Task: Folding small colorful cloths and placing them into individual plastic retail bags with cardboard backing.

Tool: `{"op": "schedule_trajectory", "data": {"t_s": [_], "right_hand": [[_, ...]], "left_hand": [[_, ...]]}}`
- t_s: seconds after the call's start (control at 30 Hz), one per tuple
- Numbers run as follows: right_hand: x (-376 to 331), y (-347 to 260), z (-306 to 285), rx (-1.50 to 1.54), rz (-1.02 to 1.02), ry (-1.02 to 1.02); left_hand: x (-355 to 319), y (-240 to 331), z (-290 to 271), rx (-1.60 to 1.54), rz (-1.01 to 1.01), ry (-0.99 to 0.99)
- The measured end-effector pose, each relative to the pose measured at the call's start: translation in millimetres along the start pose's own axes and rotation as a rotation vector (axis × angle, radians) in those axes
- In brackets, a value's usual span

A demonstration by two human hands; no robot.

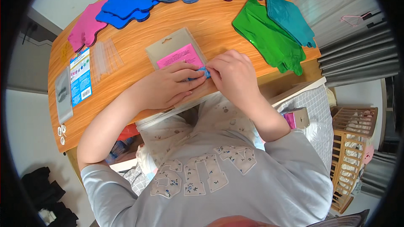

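A flat, clear packet point(189, 38) with a hang hole lies at the near edge of the table and has a pink printed card point(180, 55) inside. Along its near end shows a small blue patterned strip point(205, 72). My left hand point(168, 85) rests across that end, fingers stretched out and tips on the strip. Thumb and fingers of my right hand point(233, 72) pinch together at the strip's right end. My fingers cover part of the packet's near edge.
Shiny foil sheets in pink point(87, 26), blue point(126, 4), purple and green point(269, 33) fan around the wooden table point(139, 38). At left lie clear strips point(105, 59), a blue printed card point(81, 80), a clear sleeve point(64, 94) and white rolls point(62, 133). An open drawer sits below.
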State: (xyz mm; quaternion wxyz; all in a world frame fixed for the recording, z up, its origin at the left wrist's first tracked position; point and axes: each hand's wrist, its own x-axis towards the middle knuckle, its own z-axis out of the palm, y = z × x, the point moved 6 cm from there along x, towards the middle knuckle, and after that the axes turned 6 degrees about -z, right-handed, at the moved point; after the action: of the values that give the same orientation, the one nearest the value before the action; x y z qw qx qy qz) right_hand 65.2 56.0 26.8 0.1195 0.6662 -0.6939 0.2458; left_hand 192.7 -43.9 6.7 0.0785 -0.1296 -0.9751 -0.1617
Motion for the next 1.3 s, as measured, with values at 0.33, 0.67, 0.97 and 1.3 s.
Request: {"op": "schedule_trajectory", "data": {"t_s": [0.33, 0.67, 0.97, 1.3], "right_hand": [[-6, -9, 4, -0.052, 0.021, 0.029], [-18, -37, -2, 0.312, -0.161, 0.077], [-20, -54, 19, 0.32, -0.418, -0.006], [-27, -56, 11, 0.42, -0.405, -0.038]], "left_hand": [[-2, 8, -1, 0.081, -0.019, -0.023], [-79, 77, -6, -0.107, -0.22, 0.263], [-96, 47, 116, -1.735, -0.966, 0.655], [-89, 52, 125, -1.614, -0.87, 0.633]]}}
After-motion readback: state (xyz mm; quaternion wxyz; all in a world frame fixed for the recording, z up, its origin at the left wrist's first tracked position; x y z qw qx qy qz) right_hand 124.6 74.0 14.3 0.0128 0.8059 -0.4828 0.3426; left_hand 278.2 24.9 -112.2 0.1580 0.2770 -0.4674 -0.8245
